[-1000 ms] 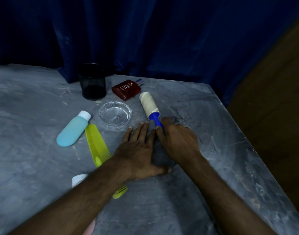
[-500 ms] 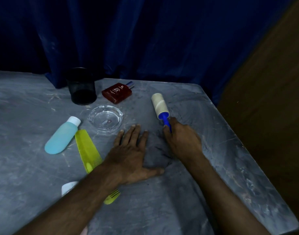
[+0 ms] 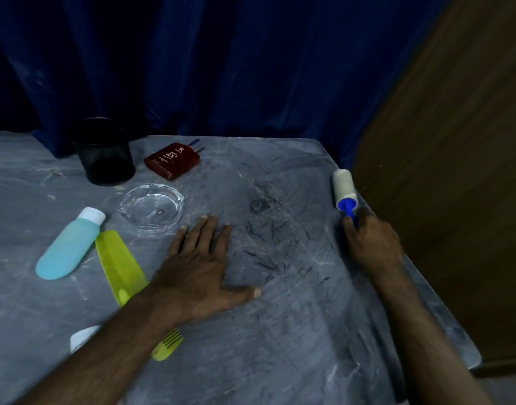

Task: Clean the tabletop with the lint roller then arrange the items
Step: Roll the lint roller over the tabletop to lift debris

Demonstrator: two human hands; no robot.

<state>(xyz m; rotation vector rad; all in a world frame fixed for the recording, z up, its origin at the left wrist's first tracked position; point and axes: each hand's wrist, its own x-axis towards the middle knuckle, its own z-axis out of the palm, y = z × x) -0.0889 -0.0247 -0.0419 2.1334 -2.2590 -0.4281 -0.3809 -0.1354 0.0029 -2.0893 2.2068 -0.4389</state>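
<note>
My right hand (image 3: pixel 372 244) grips the blue handle of the lint roller (image 3: pixel 344 188), whose cream roll lies against the grey tabletop (image 3: pixel 280 331) near its right edge. My left hand (image 3: pixel 201 270) rests flat on the table with fingers spread, holding nothing. Dark hairs and smudges (image 3: pixel 265 238) lie between the two hands. Left of my left hand are a clear glass ashtray (image 3: pixel 151 207), a pale blue bottle with a white cap (image 3: pixel 68 244) and a yellow-green comb (image 3: pixel 119 264), partly under my forearm.
A black mesh cup (image 3: pixel 104 152) and a red perfume bottle (image 3: pixel 172 160) stand at the back near a dark blue curtain (image 3: pixel 221 68). A white object (image 3: pixel 83 337) peeks out beside my left forearm. The table's right edge drops off to a brown floor (image 3: pixel 455 171).
My right hand has rolled the lint roller from beside my left hand out to the table's right edge. My left hand has stayed flat in place.
</note>
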